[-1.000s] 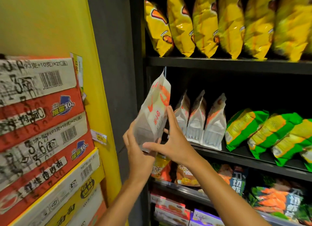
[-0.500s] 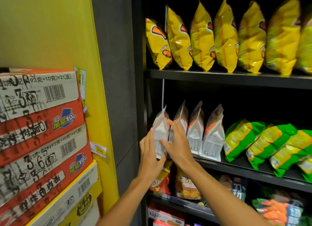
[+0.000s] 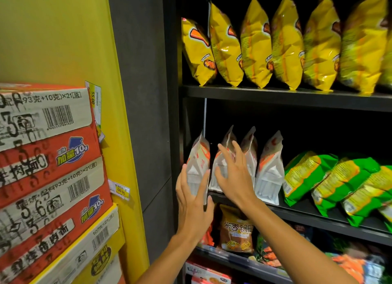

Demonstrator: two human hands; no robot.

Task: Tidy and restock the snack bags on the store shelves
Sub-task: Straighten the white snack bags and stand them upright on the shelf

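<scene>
- The stacked cartons (image 3: 48, 169) stand at the far left against the yellow wall, apart from the work.
- The white snack bag (image 3: 198, 167), held up in front of the shelving a second ago, now stands upright at the left end of the middle shelf (image 3: 297, 214), beside the upright post.
- The left hand (image 3: 194, 201) cups its lower part, fingers lightly curled round both sides; this grip looks loose, steadying the bag.
- The right hand (image 3: 234, 177), fingers spread and holding nothing, has shifted onto the neighbouring white bags (image 3: 268, 169), pressing them to the right.
- The placement seems nearly finished; squaring the row likely remains.
- The green bags (image 3: 331, 182) lie tilted toward the shelf's right end.
</scene>
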